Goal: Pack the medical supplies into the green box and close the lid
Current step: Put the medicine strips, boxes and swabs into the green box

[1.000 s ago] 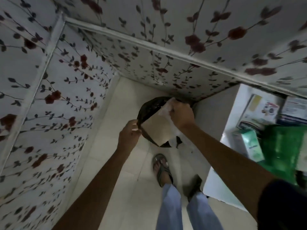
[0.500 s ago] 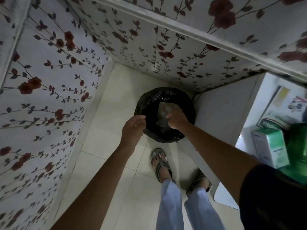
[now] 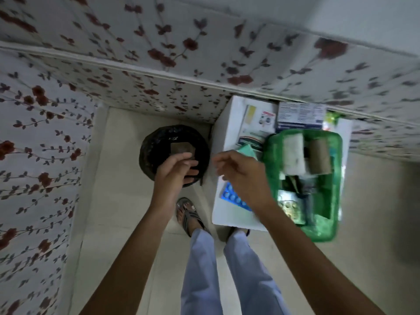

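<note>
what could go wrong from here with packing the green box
The green box overhangs the near edge of the small white table, so pressing on it could tip it off. The blue blister pack lies near the table's edge under the right hand and might get knocked to the floor.

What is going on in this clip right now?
A person stands between a black-lined bin on the floor and a white table. Both hands are empty: the left hand hangs open over the bin, where a brown piece of card lies, and the right hand is over the table beside the open green box. The box is part-filled; a blue blister pack and some cartons sit outside it.
</note>
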`<state>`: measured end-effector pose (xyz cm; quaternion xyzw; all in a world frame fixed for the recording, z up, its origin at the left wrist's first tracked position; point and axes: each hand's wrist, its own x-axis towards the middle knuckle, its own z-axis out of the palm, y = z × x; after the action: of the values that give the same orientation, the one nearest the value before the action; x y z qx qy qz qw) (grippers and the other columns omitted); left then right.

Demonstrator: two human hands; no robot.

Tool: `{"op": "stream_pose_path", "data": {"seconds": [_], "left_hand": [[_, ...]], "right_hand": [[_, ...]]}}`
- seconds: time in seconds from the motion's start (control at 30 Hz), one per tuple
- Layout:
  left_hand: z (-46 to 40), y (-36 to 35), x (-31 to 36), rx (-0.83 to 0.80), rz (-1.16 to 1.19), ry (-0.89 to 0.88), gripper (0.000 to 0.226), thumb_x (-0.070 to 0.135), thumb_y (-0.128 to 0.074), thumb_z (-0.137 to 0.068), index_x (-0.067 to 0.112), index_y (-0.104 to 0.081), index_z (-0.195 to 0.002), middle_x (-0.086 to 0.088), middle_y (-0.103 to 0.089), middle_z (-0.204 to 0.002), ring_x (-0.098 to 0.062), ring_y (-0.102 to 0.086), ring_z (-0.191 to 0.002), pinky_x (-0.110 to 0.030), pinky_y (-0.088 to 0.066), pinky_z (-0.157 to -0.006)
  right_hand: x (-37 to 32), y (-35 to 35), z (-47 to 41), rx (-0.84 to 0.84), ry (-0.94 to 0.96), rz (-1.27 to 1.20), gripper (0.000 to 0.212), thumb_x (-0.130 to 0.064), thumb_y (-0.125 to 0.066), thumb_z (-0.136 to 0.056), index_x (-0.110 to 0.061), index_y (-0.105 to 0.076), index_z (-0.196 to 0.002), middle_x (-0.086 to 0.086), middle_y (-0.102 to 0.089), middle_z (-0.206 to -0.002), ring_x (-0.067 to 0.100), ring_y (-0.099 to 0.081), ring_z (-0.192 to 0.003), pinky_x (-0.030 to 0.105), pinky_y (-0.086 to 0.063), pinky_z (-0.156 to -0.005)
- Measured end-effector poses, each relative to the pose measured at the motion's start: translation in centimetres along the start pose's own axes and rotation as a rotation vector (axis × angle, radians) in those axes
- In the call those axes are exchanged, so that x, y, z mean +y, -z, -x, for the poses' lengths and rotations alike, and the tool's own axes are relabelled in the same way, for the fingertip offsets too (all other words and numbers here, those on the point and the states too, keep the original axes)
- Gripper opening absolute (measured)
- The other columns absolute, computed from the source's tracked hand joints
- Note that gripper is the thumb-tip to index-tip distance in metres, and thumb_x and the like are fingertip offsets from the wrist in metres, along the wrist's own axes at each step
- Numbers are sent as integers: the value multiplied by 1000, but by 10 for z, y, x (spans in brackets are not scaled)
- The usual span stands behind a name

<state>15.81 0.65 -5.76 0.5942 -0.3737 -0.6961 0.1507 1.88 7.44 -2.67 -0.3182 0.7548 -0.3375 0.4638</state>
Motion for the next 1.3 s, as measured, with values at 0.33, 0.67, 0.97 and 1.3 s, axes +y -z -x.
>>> {"op": "stream_pose_path", "data": {"seconds": [0.33, 0.67, 0.97, 1.3], "left_hand": [[48, -105, -38, 50, -659, -204, 25, 8, -61, -80, 13, -61, -105, -10, -63, -108, -26, -59, -100, -33, -47, -84], [24, -135, -72, 281, -1123, -66, 75, 33, -85, -54, -4, -44, -105, -27, -46, -114, -42, -45, -107, -47, -44, -77], [36, -117, -60, 271, -778, -66, 29, 15, -73, -71, 4, -56, -92, -11, -63, -86, -30, -61, -83, -36, -46, -71], [53, -102, -48, 211, -425, 0, 24, 11, -76, -70, 6, -61, -88, 5, -69, -69, -16, -62, -70, -30, -49, -66]], "right_hand": [[40, 190, 63, 299, -127, -188, 29, -4, -53, -88, -28, -67, -79, 2, -67, -74, 9, -60, -61, 25, -48, -62], [112, 236, 71, 495, -216, -225, 25, 0, -47, -84, -14, -68, -89, 1, -67, -73, 3, -61, -54, 14, -48, -53], [182, 197, 84, 277, -546, 452, 59, -27, -72, -75, -4, -47, -122, 23, -57, -117, 38, -57, -104, 39, -44, -87], [186, 175, 77, 313, -652, 633, 52, -36, -66, -78, -3, -49, -114, 22, -57, -113, 40, -45, -109, 43, -40, -87]]}}
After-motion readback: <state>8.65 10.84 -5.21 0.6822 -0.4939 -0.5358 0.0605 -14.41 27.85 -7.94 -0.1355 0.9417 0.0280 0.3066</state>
